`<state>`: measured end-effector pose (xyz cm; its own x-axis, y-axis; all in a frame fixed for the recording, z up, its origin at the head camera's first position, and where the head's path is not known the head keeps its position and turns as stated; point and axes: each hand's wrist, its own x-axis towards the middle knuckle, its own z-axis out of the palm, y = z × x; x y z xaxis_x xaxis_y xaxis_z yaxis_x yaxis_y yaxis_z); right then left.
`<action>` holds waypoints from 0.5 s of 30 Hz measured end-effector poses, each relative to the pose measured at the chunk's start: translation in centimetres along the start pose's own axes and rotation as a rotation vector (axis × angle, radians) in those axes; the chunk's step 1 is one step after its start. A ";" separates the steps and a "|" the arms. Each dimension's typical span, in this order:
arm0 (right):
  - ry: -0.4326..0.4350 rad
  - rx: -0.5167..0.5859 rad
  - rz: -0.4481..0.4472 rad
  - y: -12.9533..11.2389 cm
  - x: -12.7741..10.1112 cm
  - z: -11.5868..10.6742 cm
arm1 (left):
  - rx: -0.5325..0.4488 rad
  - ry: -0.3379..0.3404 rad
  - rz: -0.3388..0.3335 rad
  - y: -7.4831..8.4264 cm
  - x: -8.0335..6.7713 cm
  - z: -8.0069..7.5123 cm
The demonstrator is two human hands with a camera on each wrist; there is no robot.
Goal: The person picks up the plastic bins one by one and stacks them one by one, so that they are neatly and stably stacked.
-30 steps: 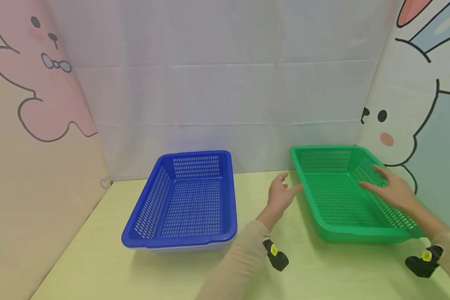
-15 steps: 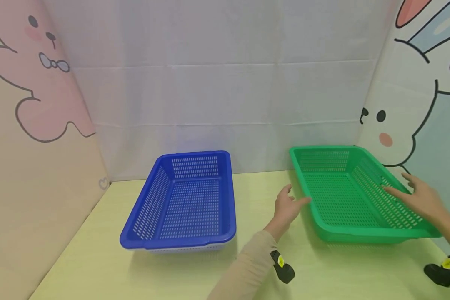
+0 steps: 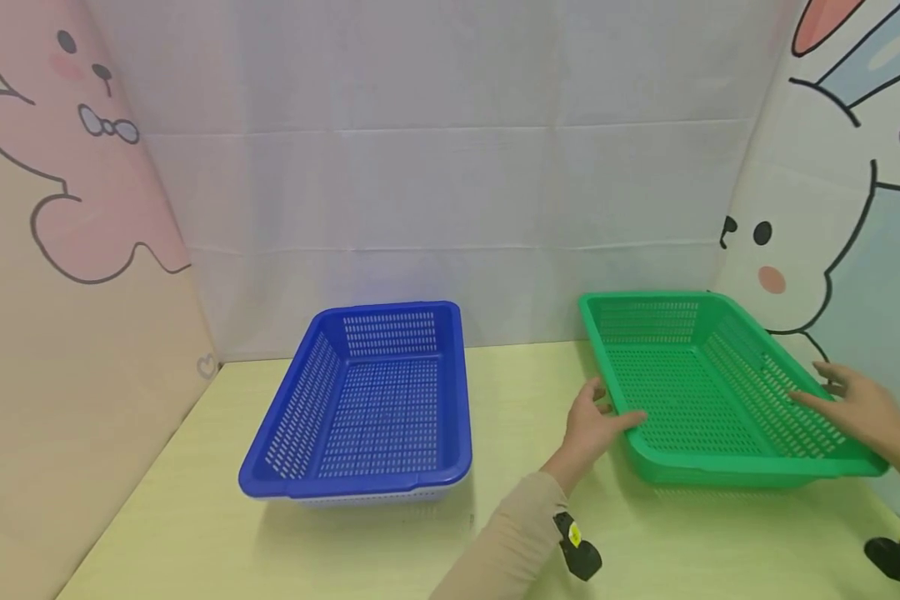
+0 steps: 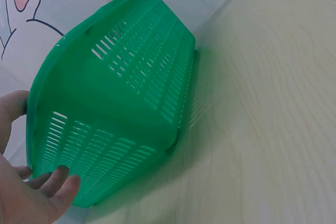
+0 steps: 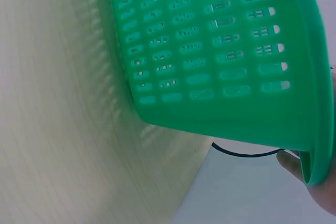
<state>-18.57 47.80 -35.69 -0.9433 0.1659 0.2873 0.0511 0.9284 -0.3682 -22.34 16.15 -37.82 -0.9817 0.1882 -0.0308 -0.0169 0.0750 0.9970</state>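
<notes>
A green plastic basket [image 3: 690, 400] with slotted walls rests on the table at the right. My left hand [image 3: 594, 429] holds its left rim, the thumb over the edge and the fingers outside against the wall. In the left wrist view, the thumb [image 4: 13, 106] lies at the rim and the fingertips [image 4: 62, 187] are below it. My right hand [image 3: 866, 408] is around the opposite rim, thumb on the inner side and fingers outside. The right wrist view shows part of that hand [image 5: 323, 190] beneath the rim; most of it is hidden by the basket.
A blue plastic basket [image 3: 382, 408] stands on the light yellow table [image 3: 172, 517] to the left, with a pale layer showing under its rim. Behind hangs a white cloth backdrop [image 3: 435, 167]. The right wall [image 3: 802, 267], with a cartoon rabbit, is close to the green basket.
My left hand has moved right and down onto the green basket's left rim. My right hand has gone from above the basket outward to its right rim. Both baskets stay in place.
</notes>
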 end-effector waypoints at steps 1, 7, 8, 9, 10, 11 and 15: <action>0.000 -0.001 -0.006 0.2 -0.1 0.0 | 0.003 -0.004 0.001 -0.1 0.0 0.1; -0.021 -0.005 -0.004 1.1 -0.2 0.1 | -0.002 -0.018 0.011 -0.3 0.0 0.3; -0.024 -0.006 -0.002 1.2 -0.3 0.0 | -0.004 -0.020 0.011 -0.3 0.0 0.3; -0.025 -0.008 -0.003 1.3 -0.3 0.0 | -0.007 -0.021 0.011 -0.3 -0.1 0.3; -0.023 -0.010 -0.009 1.4 -0.4 0.0 | -0.012 -0.020 0.010 -0.2 -0.1 0.4; -0.022 -0.010 -0.016 1.4 -0.5 0.0 | -0.015 -0.020 0.011 -0.2 -0.2 0.4; -0.010 -0.008 -0.034 1.1 -0.6 -0.1 | -0.035 -0.019 0.013 -0.1 -0.3 0.4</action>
<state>-17.89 48.74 -36.23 -0.9477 0.1314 0.2908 0.0220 0.9361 -0.3511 -22.00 16.48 -37.97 -0.9780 0.2078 -0.0185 -0.0109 0.0378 0.9992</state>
